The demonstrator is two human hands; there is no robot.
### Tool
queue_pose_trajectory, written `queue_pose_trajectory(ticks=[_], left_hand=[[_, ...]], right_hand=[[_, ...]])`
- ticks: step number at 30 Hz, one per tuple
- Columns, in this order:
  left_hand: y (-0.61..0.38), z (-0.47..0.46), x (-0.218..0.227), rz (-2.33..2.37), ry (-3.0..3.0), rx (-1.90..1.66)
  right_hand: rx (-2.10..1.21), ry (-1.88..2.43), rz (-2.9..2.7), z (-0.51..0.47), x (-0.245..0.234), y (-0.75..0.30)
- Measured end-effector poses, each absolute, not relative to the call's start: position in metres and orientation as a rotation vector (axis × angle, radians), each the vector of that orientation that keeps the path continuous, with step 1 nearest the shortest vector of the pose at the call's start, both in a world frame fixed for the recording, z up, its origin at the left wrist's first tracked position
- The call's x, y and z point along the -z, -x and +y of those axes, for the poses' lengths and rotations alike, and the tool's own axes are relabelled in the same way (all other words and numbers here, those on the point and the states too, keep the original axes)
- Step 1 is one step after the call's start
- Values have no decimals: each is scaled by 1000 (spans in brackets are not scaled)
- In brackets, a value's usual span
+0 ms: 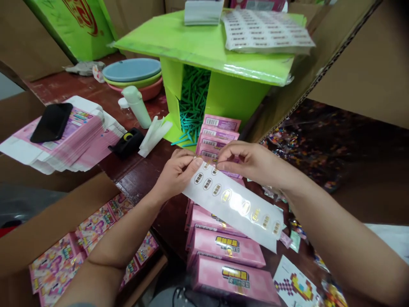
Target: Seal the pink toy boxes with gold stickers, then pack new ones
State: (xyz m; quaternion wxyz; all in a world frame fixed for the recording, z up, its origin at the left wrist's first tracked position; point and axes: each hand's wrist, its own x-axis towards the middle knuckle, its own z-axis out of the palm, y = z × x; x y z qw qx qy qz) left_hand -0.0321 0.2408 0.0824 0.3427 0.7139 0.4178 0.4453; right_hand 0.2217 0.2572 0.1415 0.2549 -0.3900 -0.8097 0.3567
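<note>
A white sheet of oval gold-and-black stickers (234,217) slants across the middle of the head view. My left hand (179,172) pinches its upper left end between thumb and fingers. At the same end, my right hand (238,157) has thumb and index finger pressed together over a sticker; whether one is lifted off cannot be made out. Below the sheet stands a row of pink boxes (234,275) with yellow-and-black lettering. More pink boxes with barcodes (220,122) continue behind my hands, partly covered by them.
A green carton (243,98) holds green plastic sticks (195,91), with sticker sheets (266,30) on top. Left are a tape dispenser (127,143), a bottle (137,106), flat cartons (86,140) under a phone (52,122), and basins (132,70). A cardboard box holds patterned packs (59,264).
</note>
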Motion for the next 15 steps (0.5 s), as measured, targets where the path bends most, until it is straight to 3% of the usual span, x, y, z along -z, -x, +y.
queue_pose_trajectory(ticks=[2, 7, 15], left_hand=[[31, 245, -81, 1104, -1847, -1171], [31, 251, -78, 1124, -1818, -1176], [34, 254, -76, 1116, -1795, -1172]], right_hand=[[-933, 1106, -2109, 261, -143, -222], [-339, 1469, -2169, 300, -130, -226], [-134, 1741, -2243, 319, -114, -210]])
